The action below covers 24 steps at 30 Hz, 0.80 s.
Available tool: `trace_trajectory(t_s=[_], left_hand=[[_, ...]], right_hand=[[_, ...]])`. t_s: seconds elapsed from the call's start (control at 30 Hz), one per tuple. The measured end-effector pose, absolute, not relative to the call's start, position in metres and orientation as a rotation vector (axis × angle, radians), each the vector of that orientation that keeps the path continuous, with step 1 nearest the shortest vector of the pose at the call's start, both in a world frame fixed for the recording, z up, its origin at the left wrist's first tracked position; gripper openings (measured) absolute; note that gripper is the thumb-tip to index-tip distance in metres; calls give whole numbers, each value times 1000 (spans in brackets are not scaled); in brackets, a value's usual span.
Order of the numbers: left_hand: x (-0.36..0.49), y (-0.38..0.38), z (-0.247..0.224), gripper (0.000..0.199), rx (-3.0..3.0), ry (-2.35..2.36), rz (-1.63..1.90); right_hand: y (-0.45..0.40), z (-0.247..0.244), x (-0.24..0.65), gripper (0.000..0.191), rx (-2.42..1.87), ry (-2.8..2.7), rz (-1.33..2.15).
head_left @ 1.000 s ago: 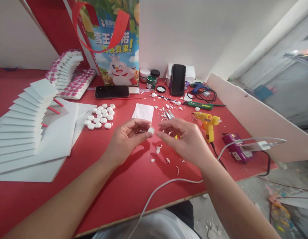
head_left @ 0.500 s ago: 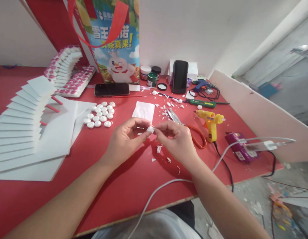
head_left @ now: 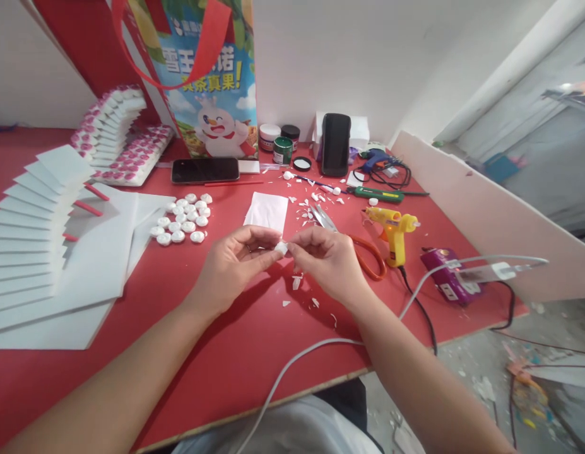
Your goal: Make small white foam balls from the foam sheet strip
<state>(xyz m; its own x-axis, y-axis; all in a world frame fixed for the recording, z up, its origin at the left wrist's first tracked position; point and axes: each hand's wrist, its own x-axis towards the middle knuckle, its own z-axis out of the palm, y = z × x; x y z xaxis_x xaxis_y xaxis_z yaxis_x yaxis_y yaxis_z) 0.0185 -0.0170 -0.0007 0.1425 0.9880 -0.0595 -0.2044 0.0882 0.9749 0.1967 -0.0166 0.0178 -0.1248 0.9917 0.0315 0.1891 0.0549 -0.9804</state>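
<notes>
Between my fingertips is a small white piece [head_left: 281,248], perhaps foam or paper, its exact kind too small to make out. My left hand [head_left: 230,268] pinches it from the left, and my right hand [head_left: 327,261] pinches its right side. Just behind the hands lies a white paper sheet [head_left: 267,211]. Several white rolled rosettes [head_left: 182,219] are grouped left of it. Scissors with orange handles [head_left: 368,257] lie beyond my right hand, partly covered by it. White scraps [head_left: 296,282] are scattered on the red table [head_left: 254,353] below and behind my hands.
A yellow glue gun [head_left: 394,230] stands at right near a purple box [head_left: 446,271] and a white cable [head_left: 315,347]. Fanned white sheets [head_left: 31,233] fill the left. Behind are a phone [head_left: 204,170], paint jars [head_left: 283,150], a dark upright device [head_left: 336,145] and a printed bag [head_left: 211,82].
The whole view has shifted, so the table things appear slightly farther left. Both hands stay together on the small white piece, with the fingers only slightly moved.
</notes>
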Motion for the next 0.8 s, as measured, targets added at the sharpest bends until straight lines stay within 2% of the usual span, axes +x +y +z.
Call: trace_trajectory(t_s=[0.2,0.27,0.37,0.5,0.57,0.7,0.8], left_hand=[[18,-15,-6,32,942,933,1097],[18,-15,-6,34,908,935,1084],[18,-15,-4,34,848,962,1086],[17,-13,-3,32,772,952,1125],[17,-11,-3,30,743,929,1144],[17,-9,-5,29,697,897,1181],[14,-6,-6,29,684,886,1198]], right_hand=[[-12,21,198,19,-1261,-1421,1363],[-12,23,199,20,-1268,-1432,1336],[-21,31,212,18,-1369,-1506,1020],[-46,40,250,22,-1658,-1538,156],[-53,37,273,21,-1701,-1489,-148],[-47,23,306,32,-1905,-1504,-249],[-29,20,317,32,-2132,-1478,-114]])
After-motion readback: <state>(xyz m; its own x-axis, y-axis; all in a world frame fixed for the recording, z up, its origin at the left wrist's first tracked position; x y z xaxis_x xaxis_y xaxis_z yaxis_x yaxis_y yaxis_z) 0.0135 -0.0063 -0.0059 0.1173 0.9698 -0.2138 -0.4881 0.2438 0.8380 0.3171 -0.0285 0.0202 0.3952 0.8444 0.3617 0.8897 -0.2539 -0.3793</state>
